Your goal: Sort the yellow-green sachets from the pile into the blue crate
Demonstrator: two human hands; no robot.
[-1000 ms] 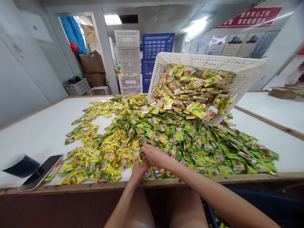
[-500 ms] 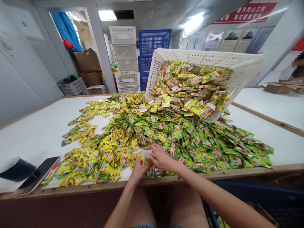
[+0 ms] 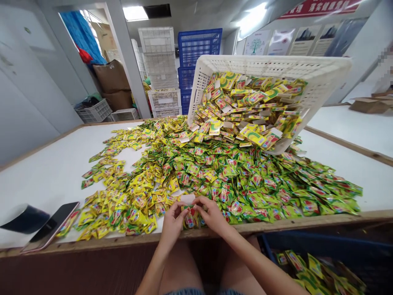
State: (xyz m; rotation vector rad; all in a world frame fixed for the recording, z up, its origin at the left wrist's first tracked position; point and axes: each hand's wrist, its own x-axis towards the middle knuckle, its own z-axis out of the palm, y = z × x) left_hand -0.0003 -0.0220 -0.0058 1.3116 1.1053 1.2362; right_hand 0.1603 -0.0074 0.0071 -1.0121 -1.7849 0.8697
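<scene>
**Bundle of yellow-and-green foil sachets (image 3: 191, 218) gripped in both hands**

At lower centre of the frame, the bundle is pinched from both sides. The left hand (image 3: 171, 223) is closed on its left edge and the right hand (image 3: 212, 217) on its right edge. Thumbs and fingertips are brought together over the top sachet, whose pale white back is turned upward. The bundle is held at the near wooden rim of the white-topped table (image 3: 43, 180); whether it rests on the surface cannot be told.

Just behind it, a wide heap of loose yellow, green and red sachets (image 3: 233, 180) is spread across the middle of the frame. A white plastic lattice crate (image 3: 276, 67) is seen tipped on its side at upper right, propped on the heap, with more sachets spilling from its open mouth.

At lower left, a dark-screened smartphone (image 3: 50, 225) is laid flat on the table, just beside a curved dark blue object (image 3: 24, 219). At lower right, below the table edge, a dark blue bin (image 3: 353, 246) is partly shown, with sachets lying in it.

In the background at upper centre, stacked white crates (image 3: 158, 53) and blue crates (image 3: 199, 45) are lined up by a doorway, with brown cardboard boxes (image 3: 112, 78) to their left. Bare forearms and knees are seen along the bottom edge.
</scene>
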